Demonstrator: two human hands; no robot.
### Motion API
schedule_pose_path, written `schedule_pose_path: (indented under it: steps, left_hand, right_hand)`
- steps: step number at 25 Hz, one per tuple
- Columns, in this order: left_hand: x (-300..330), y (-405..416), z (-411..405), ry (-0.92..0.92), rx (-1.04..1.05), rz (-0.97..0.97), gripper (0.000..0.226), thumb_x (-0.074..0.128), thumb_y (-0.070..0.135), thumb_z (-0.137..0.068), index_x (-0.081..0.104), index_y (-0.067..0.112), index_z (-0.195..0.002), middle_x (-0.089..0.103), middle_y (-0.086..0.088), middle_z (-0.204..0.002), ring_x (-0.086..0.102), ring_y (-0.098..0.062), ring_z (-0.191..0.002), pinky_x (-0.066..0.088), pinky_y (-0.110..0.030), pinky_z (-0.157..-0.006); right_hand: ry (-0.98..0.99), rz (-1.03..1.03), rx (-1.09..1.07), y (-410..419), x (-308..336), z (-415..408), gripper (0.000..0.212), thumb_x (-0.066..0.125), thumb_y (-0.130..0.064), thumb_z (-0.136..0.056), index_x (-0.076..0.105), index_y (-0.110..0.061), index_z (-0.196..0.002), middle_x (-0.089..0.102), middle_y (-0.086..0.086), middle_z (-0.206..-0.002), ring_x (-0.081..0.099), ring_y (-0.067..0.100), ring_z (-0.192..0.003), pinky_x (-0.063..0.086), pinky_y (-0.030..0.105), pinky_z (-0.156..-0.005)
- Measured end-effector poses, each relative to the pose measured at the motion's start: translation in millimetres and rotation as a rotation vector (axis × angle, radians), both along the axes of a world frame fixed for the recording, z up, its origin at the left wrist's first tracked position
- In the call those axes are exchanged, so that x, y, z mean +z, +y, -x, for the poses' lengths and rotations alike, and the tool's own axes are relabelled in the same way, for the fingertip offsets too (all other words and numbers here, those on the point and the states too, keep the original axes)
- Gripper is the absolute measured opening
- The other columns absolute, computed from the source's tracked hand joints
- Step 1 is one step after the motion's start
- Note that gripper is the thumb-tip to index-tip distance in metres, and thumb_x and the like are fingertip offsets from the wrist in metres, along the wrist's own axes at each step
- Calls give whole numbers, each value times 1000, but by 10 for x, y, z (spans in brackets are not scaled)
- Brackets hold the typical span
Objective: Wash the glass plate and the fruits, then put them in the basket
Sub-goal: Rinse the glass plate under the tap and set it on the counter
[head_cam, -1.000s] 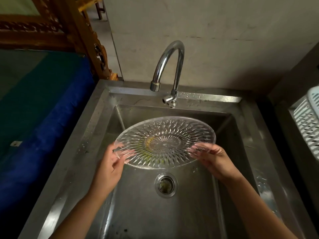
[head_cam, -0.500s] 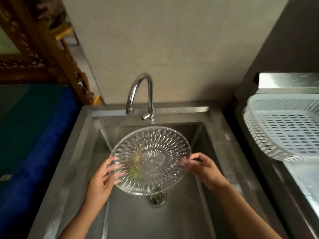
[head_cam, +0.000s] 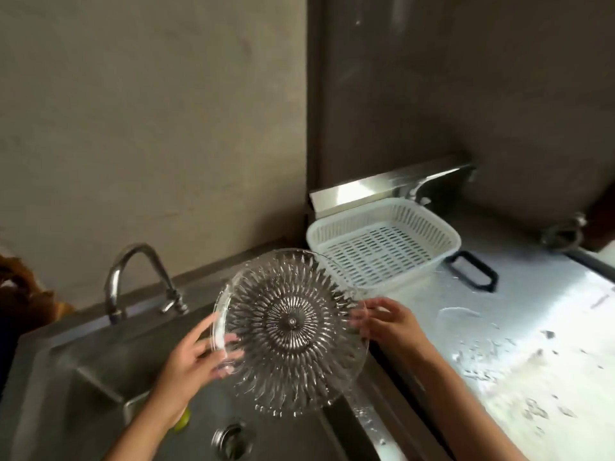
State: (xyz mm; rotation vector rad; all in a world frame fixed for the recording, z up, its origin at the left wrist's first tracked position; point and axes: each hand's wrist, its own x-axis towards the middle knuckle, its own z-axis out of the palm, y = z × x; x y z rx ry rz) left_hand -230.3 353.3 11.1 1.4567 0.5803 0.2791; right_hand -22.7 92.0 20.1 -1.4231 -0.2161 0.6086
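Observation:
The round cut-glass plate (head_cam: 289,331) is held tilted above the right side of the steel sink (head_cam: 100,367). My left hand (head_cam: 196,357) grips its left rim and my right hand (head_cam: 386,321) grips its right rim. The white slotted basket (head_cam: 382,247) stands empty on the wet steel counter, just behind and right of the plate. A small yellow-green fruit (head_cam: 182,422) shows in the sink basin, partly hidden under my left wrist.
The curved tap (head_cam: 133,277) stands at the back of the sink, with the drain (head_cam: 233,440) below the plate. A wet steel counter (head_cam: 532,344) lies to the right, with a black handle (head_cam: 472,271) beside the basket. Walls close in behind.
Both hands have carried the plate up and to the right, from over the drain toward the sink's right edge, and tilted it more upright. My view has swung right, bringing the whole basket in.

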Motion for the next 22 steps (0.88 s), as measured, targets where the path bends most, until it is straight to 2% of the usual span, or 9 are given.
schedule_pose_path:
  steps: [5, 11, 17, 22]
  left_hand:
    - [139, -656, -899, -3, -204, 78, 61, 59, -4, -81, 44, 33, -128, 66, -12, -111, 72, -28, -85, 60, -27, -61]
    - [43, -1488, -1552, 96, -368, 120, 65, 62, -1, -81, 38, 26, -136, 63, -13, -114, 72, -26, -87, 59, -32, -70]
    - [-330, -2020, -1939, 222, -449, 160, 65, 57, -5, -83, 36, 22, -138, 61, -18, -115, 72, -23, -83, 59, -25, -58]
    - [-558, -2111, -2119, 328, -436, 127, 64, 55, -7, -84, 35, 20, -138, 63, -13, -109, 72, -21, -80, 59, -28, -58]
  right_hand:
    - [-54, 93, -152, -1063, 244, -303, 21, 57, 9, -82, 60, -1, -100, 71, 18, -97, 70, 30, -80, 59, 24, -67]
    - [10, 140, -334, -2050, 106, -462, 25, 57, 9, -82, 61, 3, -106, 70, 20, -100, 70, 29, -80, 59, 25, -67]
    - [137, 186, -477, -2595, -303, -557, 28, 56, 15, -79, 62, 7, -105, 63, 17, -84, 68, 24, -69, 60, 22, -60]
    - [213, 216, -496, -2664, -604, -622, 28, 54, 17, -79, 60, 9, -105, 60, 15, -79, 66, 24, -66, 59, 23, -58]
